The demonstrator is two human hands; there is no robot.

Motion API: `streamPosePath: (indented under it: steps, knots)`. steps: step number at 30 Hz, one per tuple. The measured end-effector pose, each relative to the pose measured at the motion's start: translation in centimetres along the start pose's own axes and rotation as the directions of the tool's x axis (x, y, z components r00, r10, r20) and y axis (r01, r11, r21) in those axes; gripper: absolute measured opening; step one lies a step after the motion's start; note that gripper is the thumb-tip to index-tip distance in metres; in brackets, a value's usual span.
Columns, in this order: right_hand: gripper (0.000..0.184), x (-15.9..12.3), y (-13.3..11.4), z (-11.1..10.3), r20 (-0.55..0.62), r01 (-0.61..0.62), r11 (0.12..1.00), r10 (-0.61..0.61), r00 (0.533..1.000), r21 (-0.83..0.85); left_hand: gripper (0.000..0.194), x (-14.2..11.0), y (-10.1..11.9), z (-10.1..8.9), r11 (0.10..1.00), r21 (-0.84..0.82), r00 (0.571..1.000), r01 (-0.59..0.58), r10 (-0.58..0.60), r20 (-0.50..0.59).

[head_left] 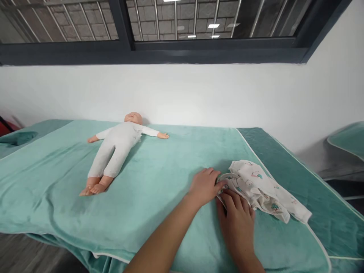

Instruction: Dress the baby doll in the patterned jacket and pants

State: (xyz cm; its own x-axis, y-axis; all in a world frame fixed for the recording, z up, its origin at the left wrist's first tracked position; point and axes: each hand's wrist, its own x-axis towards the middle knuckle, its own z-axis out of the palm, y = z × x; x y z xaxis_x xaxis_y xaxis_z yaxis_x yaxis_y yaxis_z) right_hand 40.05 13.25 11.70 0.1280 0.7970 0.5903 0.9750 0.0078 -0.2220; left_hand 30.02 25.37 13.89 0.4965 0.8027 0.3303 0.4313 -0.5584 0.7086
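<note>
A small white printed baby garment lies crumpled on the green bed cover, one sleeve stretched toward the lower right. My left hand pinches its near left edge between thumb and fingers. Just below, my right hand has its fingers curled over the same edge, close to the left thumb; its fingertips are partly hidden by the cloth. To the left, a baby doll with a white cloth body lies on its back, arms spread, its head toward the wall. Neither hand touches the doll.
The green plush cover spreads over the bed, with a darker green strip at the right. Behind stands a white wall below a dark-framed window. Another green-covered surface shows at the far right.
</note>
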Motion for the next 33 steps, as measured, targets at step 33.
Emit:
streamPosePath:
  steps: [33]
  knots:
    - [0.058,6.1,4.1,1.1,-0.284,-0.050,0.985,0.096,0.954,0.163,0.019,-2.9,-11.3,-13.6,0.041,-0.876,0.480,-0.481,-0.823,-0.302]
